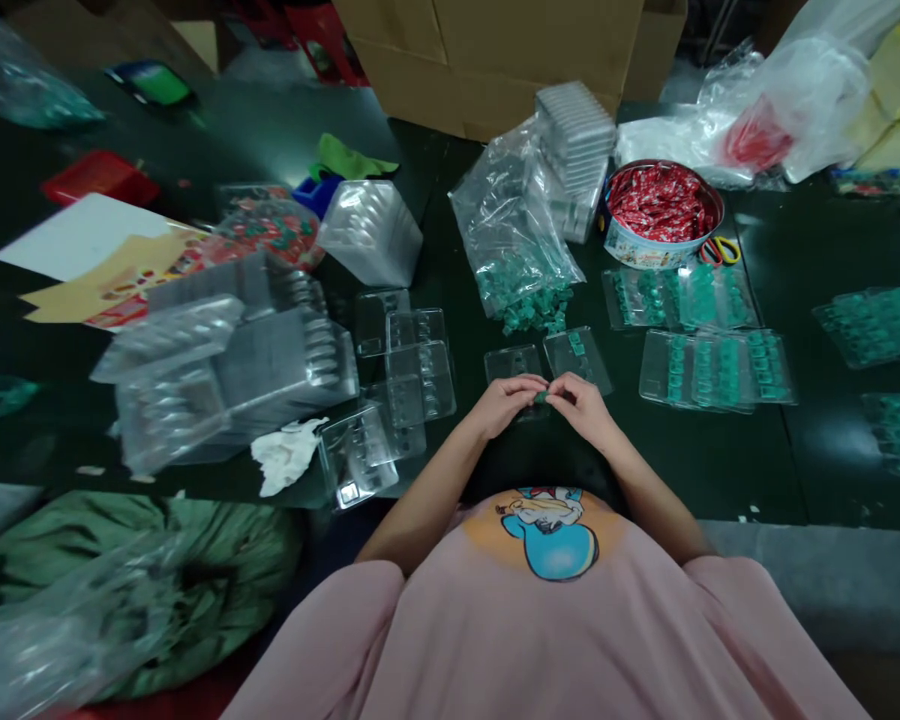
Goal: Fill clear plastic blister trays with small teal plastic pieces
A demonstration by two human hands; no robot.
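Note:
My left hand (511, 402) and my right hand (581, 405) meet at the front of the dark table, fingertips pinched on one small green plastic piece (541, 397). Fine detail of the piece is too small to make out. Beneath and behind my left fingers lies a clear blister tray (511, 362). Just beyond my right hand, another clear tray (579, 358) holds a few green pieces. Further back, a heap of loose green pieces (536, 308) spills from a clear plastic bag (514, 225).
Trays filled with green pieces (720, 368) lie to the right. A round tin (664, 215) of red wrapped items stands behind them, beside scissors (720, 251). Stacked clear trays (232, 365) and white crumpled paper (285, 457) are at left. A cardboard box (495, 60) stands at the back.

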